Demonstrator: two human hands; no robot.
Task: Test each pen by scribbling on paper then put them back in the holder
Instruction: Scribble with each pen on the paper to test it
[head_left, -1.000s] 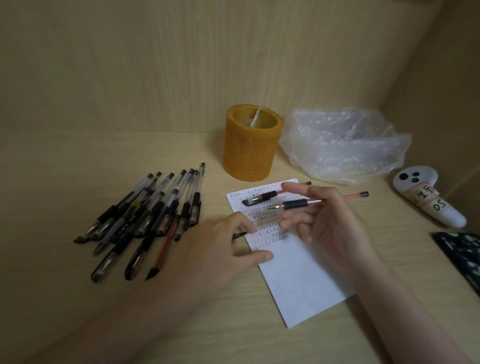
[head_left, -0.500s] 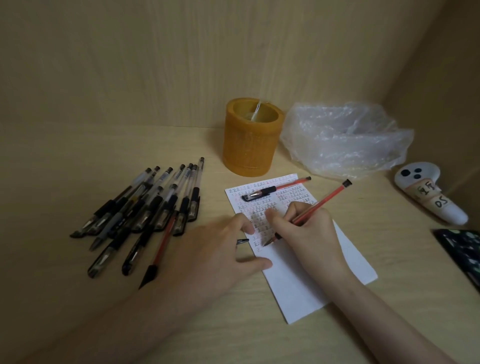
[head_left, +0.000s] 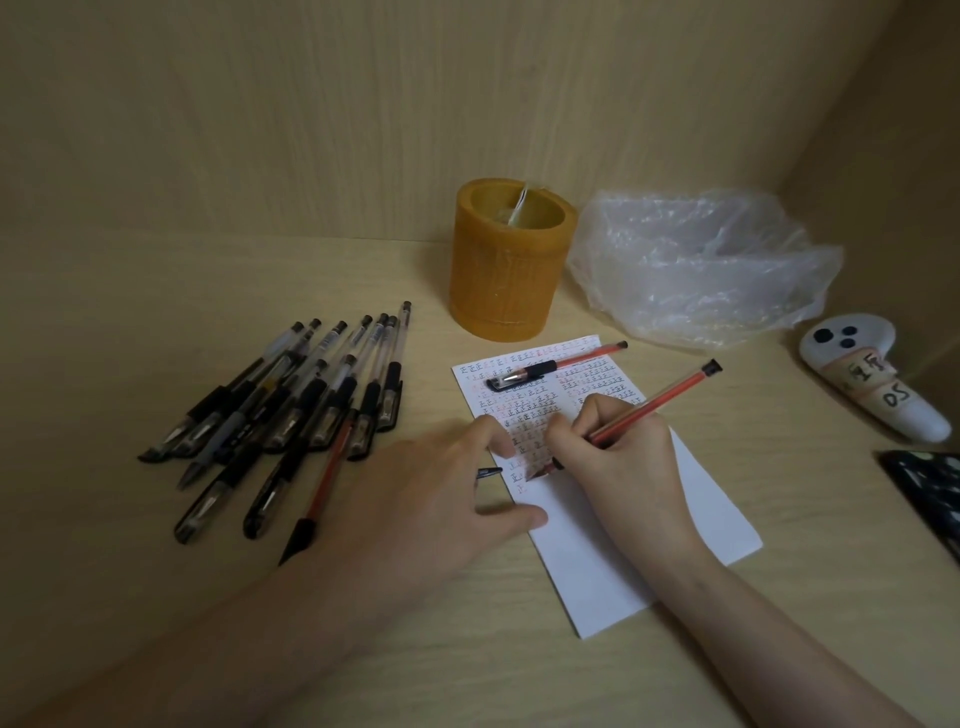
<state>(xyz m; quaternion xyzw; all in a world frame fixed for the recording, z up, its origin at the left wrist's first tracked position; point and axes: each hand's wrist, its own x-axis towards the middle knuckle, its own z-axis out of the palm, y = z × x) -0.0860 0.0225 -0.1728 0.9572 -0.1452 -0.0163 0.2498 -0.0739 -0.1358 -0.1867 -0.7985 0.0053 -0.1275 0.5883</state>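
Note:
My right hand (head_left: 618, 462) grips a red pen (head_left: 657, 402) in a writing hold, its tip down on the white paper (head_left: 634, 525), which carries rows of red and black marks. My left hand (head_left: 431, 499) lies flat on the desk, fingers on the paper's left edge, with a small black pen cap (head_left: 489, 472) under its fingers. Another red pen (head_left: 558, 366), capped in black, lies across the top of the sheet. A pile of several black pens and one red pen (head_left: 291, 410) sits to the left. The amber cylindrical holder (head_left: 511, 260) stands behind the paper.
A crumpled clear plastic bag (head_left: 701, 265) lies right of the holder. A white controller with a taped label (head_left: 872, 379) rests at the far right, with a dark patterned object (head_left: 930, 488) at the right edge. Wooden walls close the desk at back and right.
My right hand turned the red pen from a loose hold above the sheet into a writing grip and lowered its tip onto the paper. The left hand stayed on the paper's edge.

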